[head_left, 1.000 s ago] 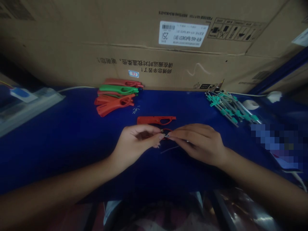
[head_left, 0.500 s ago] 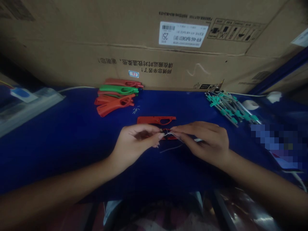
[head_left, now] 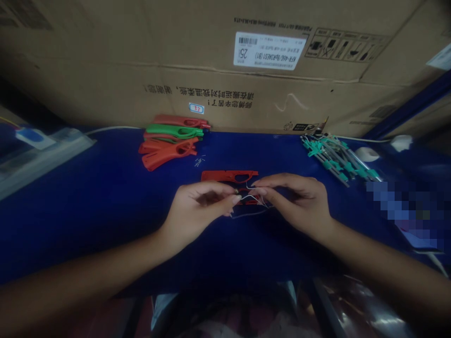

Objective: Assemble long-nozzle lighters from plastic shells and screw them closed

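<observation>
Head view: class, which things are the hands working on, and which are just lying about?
In use: left hand, right hand, wire pinched between them, red piece under the hands.
Lying about: red-and-green pile, green-tipped rods, cardboard box, spare red piece.

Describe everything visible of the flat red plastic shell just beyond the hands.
The flat red plastic shell is a long piece with an oval cutout near its right end. It lies flat, lengthwise left to right, on the blue table cover. The left hand and right hand, pinching a thin pale wire, sit in front; whether the right one touches its end cannot be told.
</observation>
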{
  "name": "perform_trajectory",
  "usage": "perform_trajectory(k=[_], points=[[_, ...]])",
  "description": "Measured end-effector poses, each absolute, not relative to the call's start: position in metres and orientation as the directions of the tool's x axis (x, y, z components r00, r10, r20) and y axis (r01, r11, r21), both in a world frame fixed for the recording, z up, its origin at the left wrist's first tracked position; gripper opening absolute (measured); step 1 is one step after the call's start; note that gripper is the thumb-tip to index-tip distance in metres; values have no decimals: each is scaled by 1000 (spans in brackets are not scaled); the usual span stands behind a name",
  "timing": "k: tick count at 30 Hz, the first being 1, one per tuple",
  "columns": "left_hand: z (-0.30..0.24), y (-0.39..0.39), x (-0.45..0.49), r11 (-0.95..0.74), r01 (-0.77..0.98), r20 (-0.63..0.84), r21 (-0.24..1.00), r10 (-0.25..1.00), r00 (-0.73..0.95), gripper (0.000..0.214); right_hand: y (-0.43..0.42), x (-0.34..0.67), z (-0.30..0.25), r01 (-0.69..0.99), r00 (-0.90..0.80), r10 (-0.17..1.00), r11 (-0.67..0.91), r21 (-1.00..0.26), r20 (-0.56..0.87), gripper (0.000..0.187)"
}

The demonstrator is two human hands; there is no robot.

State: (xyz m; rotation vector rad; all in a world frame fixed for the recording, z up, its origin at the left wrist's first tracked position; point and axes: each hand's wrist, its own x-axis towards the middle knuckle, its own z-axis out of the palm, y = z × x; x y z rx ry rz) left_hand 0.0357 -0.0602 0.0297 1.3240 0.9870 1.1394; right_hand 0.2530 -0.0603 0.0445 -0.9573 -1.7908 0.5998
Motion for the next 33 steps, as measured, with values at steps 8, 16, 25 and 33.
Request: perform_trajectory(k=[8, 16, 25, 33], points=[[31, -62, 37, -94, -75, 109, 993, 970, 218, 12, -59, 251, 46, 289, -323, 792, 603, -743, 518, 14], [31, -62, 37, -102, -42, 109, 994, 971, 212, 12, -57, 251, 48, 236, -345, 846, 497, -835, 406, 10], [31, -62, 36, -45, -97, 68, 994, 968, 242, 12, -57, 253, 51, 52, -413, 817, 462, -885, 403, 7], [32, -62, 37, -26, -118, 57, 993, 962, 266, 12, -58, 254, 53, 95, -462, 785, 506, -857, 412, 12]])
